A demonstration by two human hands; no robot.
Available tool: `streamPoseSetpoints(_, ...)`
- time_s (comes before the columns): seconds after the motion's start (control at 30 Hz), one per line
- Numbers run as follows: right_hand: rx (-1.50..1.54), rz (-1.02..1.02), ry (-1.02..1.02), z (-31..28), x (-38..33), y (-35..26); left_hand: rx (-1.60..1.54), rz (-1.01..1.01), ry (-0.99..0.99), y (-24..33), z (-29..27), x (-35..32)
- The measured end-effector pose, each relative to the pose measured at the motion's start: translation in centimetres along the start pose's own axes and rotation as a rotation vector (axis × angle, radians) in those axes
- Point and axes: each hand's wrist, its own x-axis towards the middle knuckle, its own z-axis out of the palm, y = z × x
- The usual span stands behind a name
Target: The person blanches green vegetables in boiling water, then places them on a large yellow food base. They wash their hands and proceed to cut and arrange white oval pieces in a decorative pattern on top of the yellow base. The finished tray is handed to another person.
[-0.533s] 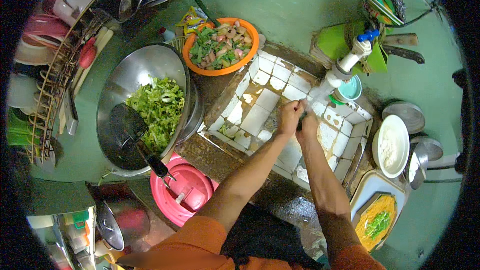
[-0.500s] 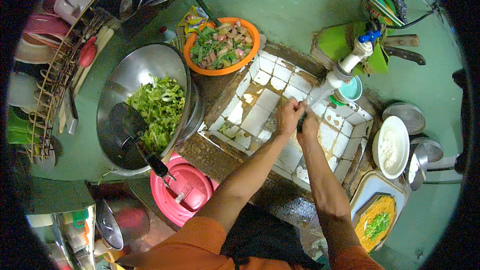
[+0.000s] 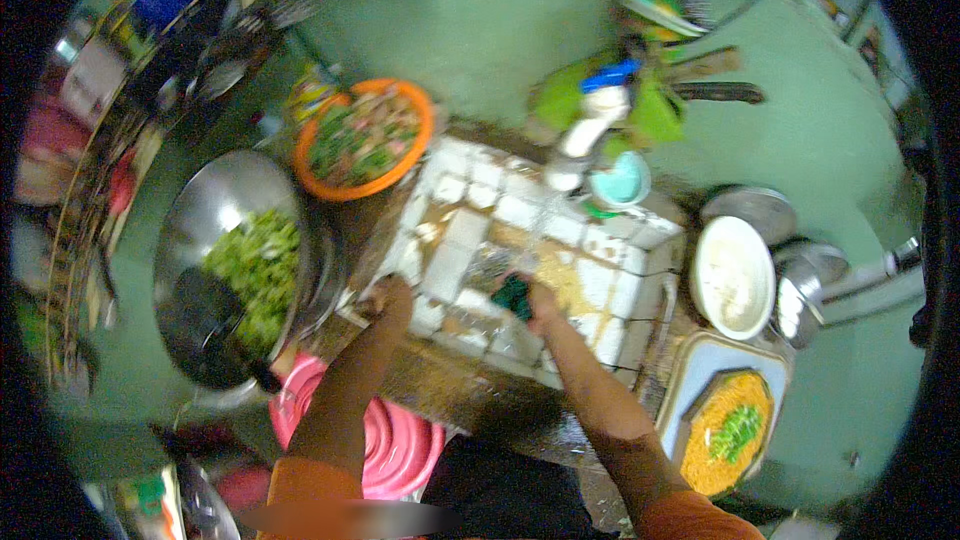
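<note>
My right hand (image 3: 541,306) is over the tiled sink (image 3: 455,189), closed on a dark green crumpled pad (image 3: 512,295); whether it is a scouring pad or a cloth cannot be made out. A thin stream of water falls from the white tap (image 3: 590,130) with a blue handle, beyond that hand. My left hand (image 3: 388,298) is at the sink's near left corner, its fingers smeared by motion. Just left of it stands a large metal wok (image 3: 200,205) with chopped leafy greens (image 3: 258,265) and a dark ladle or skimmer inside.
An orange bowl (image 3: 425,130) of chopped vegetables stands behind the sink's left side. A turquoise cup (image 3: 620,180) is by the tap. To the right are a white bowl (image 3: 735,275) and a tray (image 3: 668,395) with orange food. A pink lidded tub (image 3: 400,450) sits below my left arm.
My hands have come apart; the left moved far left to the sink corner. The right moved left and nearer with the dark green pad, now plainly visible. The whole view has shifted.
</note>
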Motion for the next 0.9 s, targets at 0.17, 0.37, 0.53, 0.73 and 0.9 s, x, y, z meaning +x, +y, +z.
streamPoseSetpoints(0.17, 0.312, -0.002, -0.140, 0.6, -2.0, -1.5, -0.037, 0.040, -0.013, -0.3, -0.3, 0.1)
streamPoseSetpoints(0.37, 0.357, 0.088, -0.279, 2.4, -2.0, -6.1, -0.425, 0.143, -0.027, -1.9, -1.4, -2.4)
streamPoseSetpoints(0.53, 0.319, 0.153, -0.170, 2.6, 0.2, -7.7, -1.319, 0.499, -0.236, -0.2, -4.8, -11.5)
streamPoseSetpoints(0.73, 0.231, 0.205, -0.143, 2.0, 2.9, -7.4, -1.167, 0.797, 0.630, -8.0, -17.4, -24.0)
streamPoseSetpoints(0.9, 0.359, 0.086, -0.154, 3.6, 1.9, -8.2, -0.838, 0.355, 0.943, -21.7, -25.4, -25.2)
